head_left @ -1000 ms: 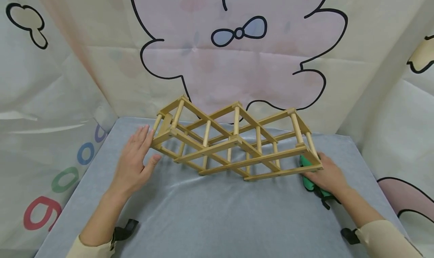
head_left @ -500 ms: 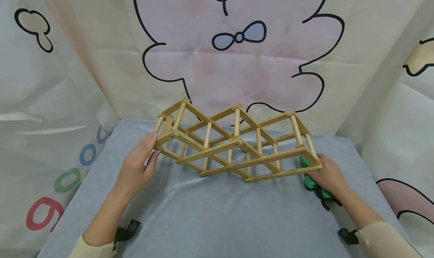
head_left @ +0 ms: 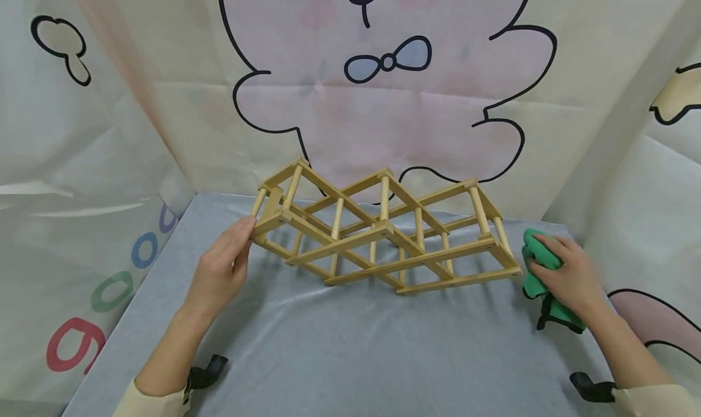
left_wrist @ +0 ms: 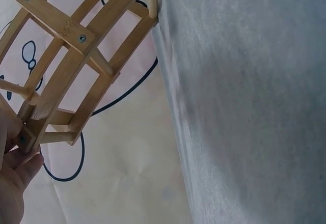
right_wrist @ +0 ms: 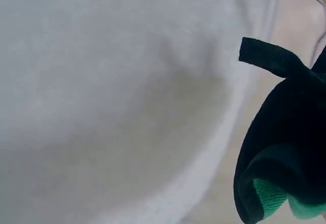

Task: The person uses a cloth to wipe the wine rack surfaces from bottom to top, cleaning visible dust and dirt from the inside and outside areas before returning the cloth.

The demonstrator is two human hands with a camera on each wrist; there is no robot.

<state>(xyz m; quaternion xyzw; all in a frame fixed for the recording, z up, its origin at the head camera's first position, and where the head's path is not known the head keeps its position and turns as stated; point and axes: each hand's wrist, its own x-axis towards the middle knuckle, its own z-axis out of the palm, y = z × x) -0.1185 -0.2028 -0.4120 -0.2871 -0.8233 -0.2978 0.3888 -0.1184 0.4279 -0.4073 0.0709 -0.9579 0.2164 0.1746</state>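
A light wooden lattice rack (head_left: 336, 245), built of crossed slats and round rods, stretches across the back half of the table. My left hand (head_left: 219, 271) pinches its left end between thumb and fingers. In the left wrist view the fingertips grip a slat corner of the rack (left_wrist: 58, 89). Off the rack's right end, my right hand (head_left: 575, 277) holds a bunched green cloth (head_left: 539, 252) with black edging. The right wrist view shows the cloth's black side and a loose strap (right_wrist: 270, 56), while the hand itself is out of sight there.
A grey-blue cover (head_left: 350, 356) lies over the table. Printed fabric walls (head_left: 181, 112) enclose the back and both sides, the back one close behind the rack. Black wrist mounts (head_left: 207, 373) stick out beside both forearms.
My left hand has gone from lying flat beside the rack's left end to pinching it. My right hand has drawn the green cloth away from the rack's right end, toward the right.
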